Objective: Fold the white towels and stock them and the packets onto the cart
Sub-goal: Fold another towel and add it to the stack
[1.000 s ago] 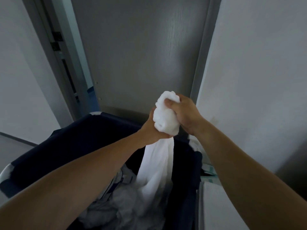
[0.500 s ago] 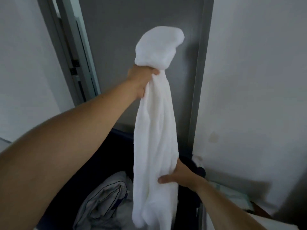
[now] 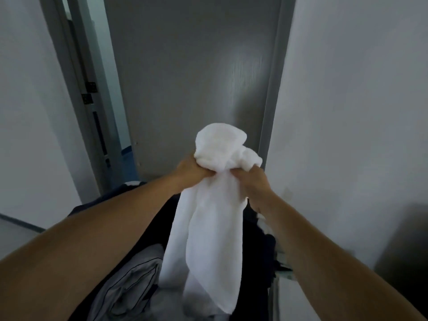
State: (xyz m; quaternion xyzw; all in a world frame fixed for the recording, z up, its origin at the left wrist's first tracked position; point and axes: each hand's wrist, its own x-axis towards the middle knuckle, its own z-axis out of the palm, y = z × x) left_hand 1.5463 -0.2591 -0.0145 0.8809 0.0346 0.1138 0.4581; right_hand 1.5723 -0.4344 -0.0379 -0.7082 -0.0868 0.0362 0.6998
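Note:
A white towel (image 3: 208,230) hangs bunched in front of me, its top wadded above my fists and its tail dropping into the dark blue laundry bag (image 3: 99,205). My left hand (image 3: 192,169) grips the bunched top from the left. My right hand (image 3: 253,179) grips the same bunch from the right, close beside the left hand. More white and grey linen (image 3: 129,281) lies inside the bag below. No packets can be made out.
A grey door (image 3: 192,77) stands straight ahead, with a door frame and hinges (image 3: 90,89) at the left. White walls close in on both sides. A pale cart edge (image 3: 287,276) shows at the lower right beside the bag.
My left hand has come down from its raised position with the towel's top. My right hand has moved up from the towel's lower part and now grips beside the left.

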